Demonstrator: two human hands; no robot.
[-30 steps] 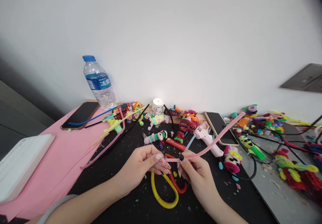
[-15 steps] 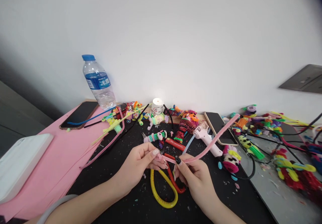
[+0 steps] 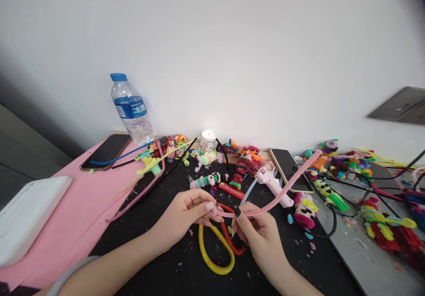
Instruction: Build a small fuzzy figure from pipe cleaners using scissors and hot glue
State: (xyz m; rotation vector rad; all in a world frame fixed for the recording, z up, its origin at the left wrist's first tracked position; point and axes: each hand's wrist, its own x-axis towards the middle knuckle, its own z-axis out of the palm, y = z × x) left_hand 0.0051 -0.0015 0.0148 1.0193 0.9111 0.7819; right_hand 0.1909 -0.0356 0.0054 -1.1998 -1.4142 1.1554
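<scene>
Between thumb and fingers, my left hand [image 3: 195, 209] pinches the curled end of a pink pipe cleaner [image 3: 285, 189]. My right hand [image 3: 254, 227] grips the same pipe cleaner a little further along, its thumb with a dark nail on top. The free length rises from there to the upper right in a gentle curve. Under my hands lie pliers with a yellow handle [image 3: 217, 269] and a red handle [image 3: 229, 238]; their jaws are hidden. Just beyond is a red tube-like stick [image 3: 232, 191] with print on it.
A pale pink glue gun [image 3: 275, 185] lies to the right beside a phone [image 3: 288, 165]. Pipe-cleaner figures [image 3: 242, 172] crowd the back, near a paper cup [image 3: 208, 141]. A water bottle [image 3: 133, 114], another phone [image 3: 105, 152] and a white box [image 3: 36, 212] stand left on pink sheets [image 3: 83, 212].
The pink pipe cleaner's end looks more tightly curled at my left fingertips. Both hands have shifted slightly right, and the free end tilts a little further right.
</scene>
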